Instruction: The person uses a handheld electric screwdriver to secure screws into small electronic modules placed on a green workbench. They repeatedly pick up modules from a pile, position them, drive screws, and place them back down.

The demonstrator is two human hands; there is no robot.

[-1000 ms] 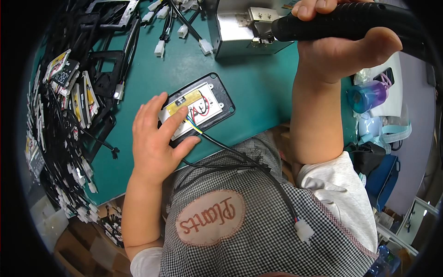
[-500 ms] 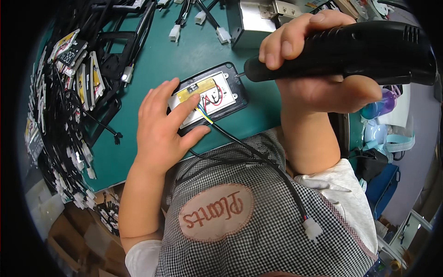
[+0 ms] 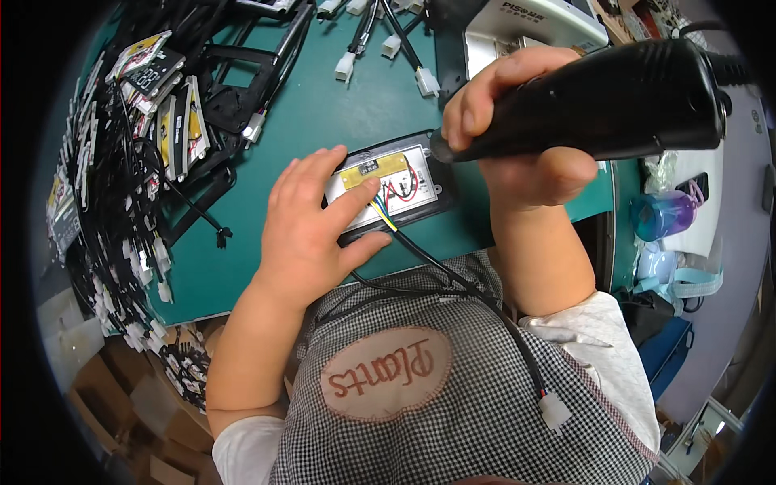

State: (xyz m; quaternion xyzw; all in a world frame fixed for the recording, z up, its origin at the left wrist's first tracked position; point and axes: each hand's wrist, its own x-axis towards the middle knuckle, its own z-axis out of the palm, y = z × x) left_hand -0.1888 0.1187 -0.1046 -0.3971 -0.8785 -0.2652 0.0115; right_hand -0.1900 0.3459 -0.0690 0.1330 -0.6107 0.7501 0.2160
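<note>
A white circuit board (image 3: pixel 414 162) with a yellow strip and several thin coloured wires lies in a shallow black casing (image 3: pixel 443 199) on the bench. My left hand (image 3: pixel 301 222) steadies the casing's left end, thumb by the near edge, index fingertip pressing where the wires meet the board. In my right hand (image 3: pixel 517 182) is a black electric screwdriver (image 3: pixel 606 105), held almost level. Its nose is over the board's upper right corner; the contact at the bit is too small to make out. A black cable (image 3: pixel 497 307) runs from the board across my apron to a white connector (image 3: pixel 554 411).
Many black cables with white plugs (image 3: pixel 149 275) heap along the left of the green bench (image 3: pixel 323 105), beside several loose display boards (image 3: pixel 149 73) and black frames (image 3: pixel 230 109). A white and metal machine (image 3: pixel 533 20) stands at the back right. A purple-blue cup (image 3: pixel 667 212) is at the right.
The screwdriver's bit has moved from the casing's right end to the board's upper right corner. The whole view has shifted slightly. My left hand stays on the casing.
</note>
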